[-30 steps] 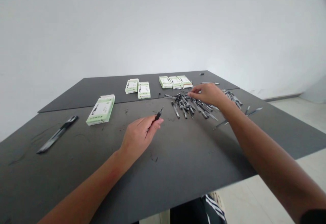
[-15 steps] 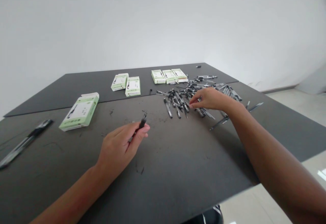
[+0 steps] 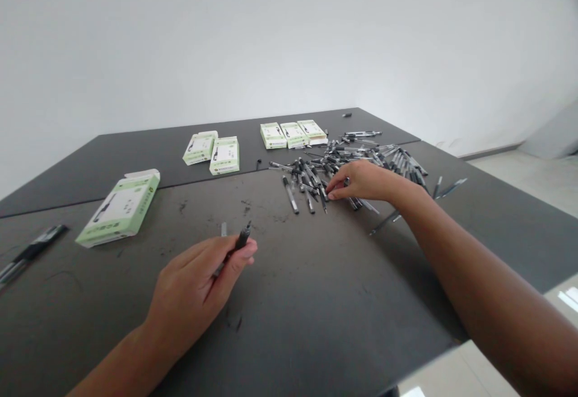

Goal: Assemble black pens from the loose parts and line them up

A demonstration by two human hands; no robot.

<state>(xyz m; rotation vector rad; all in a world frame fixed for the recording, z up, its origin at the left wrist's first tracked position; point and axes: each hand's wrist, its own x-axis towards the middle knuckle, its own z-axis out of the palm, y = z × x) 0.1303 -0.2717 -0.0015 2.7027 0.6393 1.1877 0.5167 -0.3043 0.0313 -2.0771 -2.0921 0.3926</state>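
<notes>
My left hand is closed around a pen, its dark grip and narrow tip pointing up past the thumb and forefinger. A short greyish piece shows just behind those fingers; whether it is held too is unclear. My right hand reaches to the near edge of a large heap of clear-barrelled pens with black parts. Its thumb and forefinger are pinched low among the pens, and what lies between them is too small to make out.
A green-and-white pen box with its flap raised lies at left, near a bundle of pens. Two more boxes and a row of three lie farther back. A small black piece sits by the seam of the dark table.
The view has shifted slightly, so boxes and bundle appear farther left. My right hand has come slightly nearer along the heap's edge. My left hand still holds the pen; the greyish piece now shows behind it.
</notes>
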